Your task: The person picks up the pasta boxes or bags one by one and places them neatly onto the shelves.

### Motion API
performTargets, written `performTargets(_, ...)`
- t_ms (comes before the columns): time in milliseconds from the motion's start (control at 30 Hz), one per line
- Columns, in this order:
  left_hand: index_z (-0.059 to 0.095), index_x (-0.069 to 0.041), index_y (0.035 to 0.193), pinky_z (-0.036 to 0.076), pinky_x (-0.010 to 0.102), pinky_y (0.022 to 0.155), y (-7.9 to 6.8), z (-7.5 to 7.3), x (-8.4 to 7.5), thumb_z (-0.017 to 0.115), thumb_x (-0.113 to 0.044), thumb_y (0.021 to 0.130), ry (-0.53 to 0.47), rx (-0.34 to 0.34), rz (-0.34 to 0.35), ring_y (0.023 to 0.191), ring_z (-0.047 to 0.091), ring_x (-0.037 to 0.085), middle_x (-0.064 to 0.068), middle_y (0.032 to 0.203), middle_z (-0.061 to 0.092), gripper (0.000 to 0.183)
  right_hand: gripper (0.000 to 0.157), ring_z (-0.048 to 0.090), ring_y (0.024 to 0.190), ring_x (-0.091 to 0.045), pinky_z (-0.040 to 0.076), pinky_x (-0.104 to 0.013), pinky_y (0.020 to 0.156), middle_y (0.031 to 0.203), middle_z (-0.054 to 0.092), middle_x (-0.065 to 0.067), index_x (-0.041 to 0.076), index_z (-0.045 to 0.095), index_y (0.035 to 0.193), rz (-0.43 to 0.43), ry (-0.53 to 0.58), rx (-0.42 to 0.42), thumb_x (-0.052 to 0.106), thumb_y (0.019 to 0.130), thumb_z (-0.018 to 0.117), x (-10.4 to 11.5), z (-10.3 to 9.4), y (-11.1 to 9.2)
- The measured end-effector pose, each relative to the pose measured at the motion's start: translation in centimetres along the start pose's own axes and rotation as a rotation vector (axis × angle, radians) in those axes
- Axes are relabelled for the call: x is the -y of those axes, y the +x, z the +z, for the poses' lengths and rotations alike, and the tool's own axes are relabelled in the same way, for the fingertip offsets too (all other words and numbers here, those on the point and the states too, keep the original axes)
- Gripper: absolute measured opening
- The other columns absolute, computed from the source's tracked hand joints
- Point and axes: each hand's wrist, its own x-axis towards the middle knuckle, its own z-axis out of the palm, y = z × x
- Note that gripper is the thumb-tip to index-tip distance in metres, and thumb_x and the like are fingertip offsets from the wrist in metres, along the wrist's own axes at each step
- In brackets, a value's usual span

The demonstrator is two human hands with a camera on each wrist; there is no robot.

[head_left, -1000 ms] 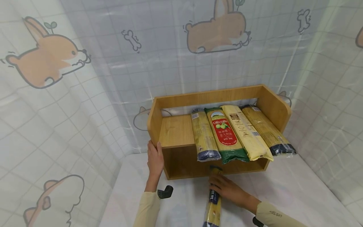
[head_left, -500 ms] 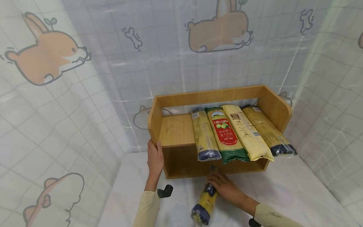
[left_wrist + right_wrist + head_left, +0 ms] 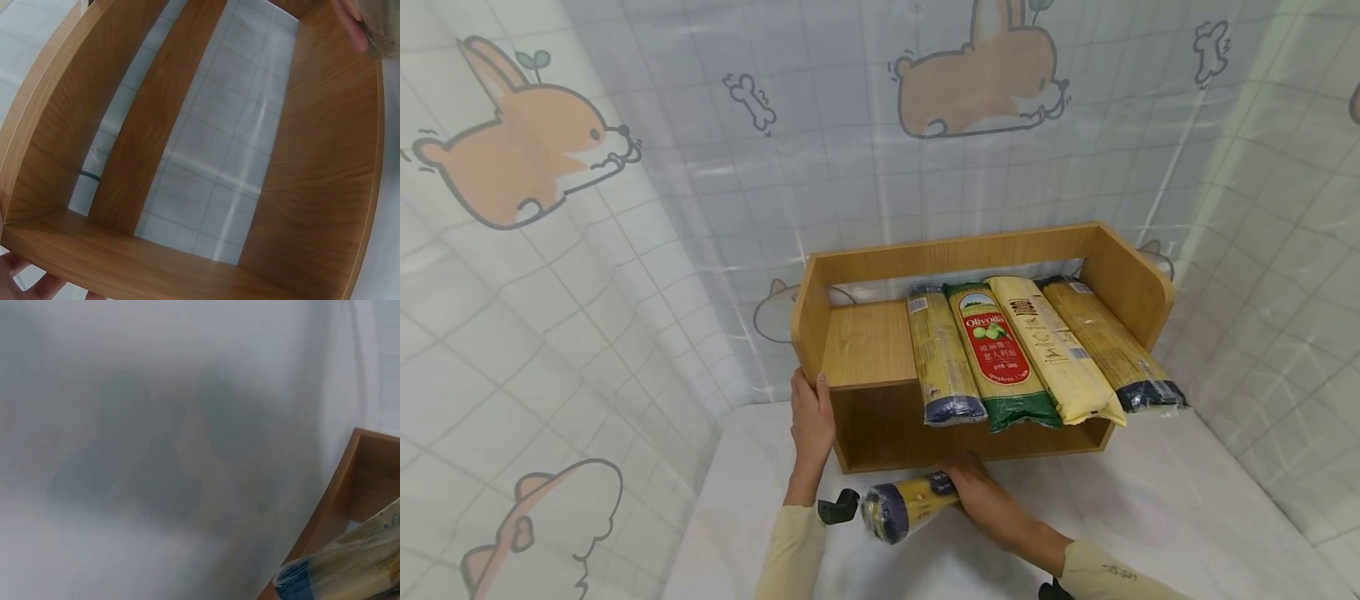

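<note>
My right hand grips one end of a clear-wrapped spaghetti pack with dark blue bands. The pack lies aslant in front of the wooden shelf, its other end pointing left toward my left wrist. My left hand holds the shelf's left side panel, thumb at the front edge; its fingertips show below that panel in the left wrist view. Right-hand fingers and part of the pack appear blurred at that view's upper right corner.
On the shelf's upper board lie a blue-ended spaghetti pack, a green and red Olivoila pack, a cream pack and another spaghetti pack. Their ends overhang the front edge. A white surface lies below; patterned sheeting surrounds it.
The near end of the held spaghetti pack has swung left and up, from pointing toward me to pointing left. My right hand has turned with it. The left hand has stayed on the shelf.
</note>
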Motion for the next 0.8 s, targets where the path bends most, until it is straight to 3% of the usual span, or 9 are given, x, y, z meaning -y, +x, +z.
performTargets(400, 0.035, -0.002, 0.151, 0.046, 0.07, 0.095, 0.1, 0.0, 0.1, 0.037, -0.037, 0.111, 0.009, -0.01, 0.006, 0.128, 0.056, 0.047, 0.027, 0.142, 0.051, 0.053, 0.056, 0.063, 0.111, -0.015, 0.056, -0.038, 0.092, 0.122, 0.064, -0.004, 0.007, 0.051, 0.135, 0.09, 0.101, -0.007, 0.002, 0.086, 0.079, 2.7, -0.8, 1.3)
performTargets(633, 0.037, -0.001, 0.149, 0.046, 0.07, 0.095, 0.0, -0.1, -0.1, 0.039, -0.034, 0.111, 0.003, -0.034, 0.018, 0.126, 0.056, 0.048, 0.028, 0.14, 0.052, 0.05, 0.057, 0.065, 0.122, -0.022, 0.056, -0.043, 0.097, 0.131, 0.064, -0.008, 0.009, 0.048, 0.14, 0.122, 0.197, 0.017, -0.001, 0.09, 0.073, 4.2, -1.9, 3.5)
performTargets(800, 0.036, -0.002, 0.15, 0.045, 0.072, 0.096, -0.1, 0.1, 0.1, 0.037, -0.037, 0.11, 0.012, -0.032, 0.007, 0.131, 0.054, 0.048, 0.027, 0.145, 0.051, 0.053, 0.055, 0.064, 0.121, -0.02, 0.056, -0.043, 0.097, 0.132, 0.064, -0.007, 0.01, 0.046, 0.14, 0.121, 0.256, -0.007, -0.001, 0.093, 0.071, 4.9, -2.4, 5.0)
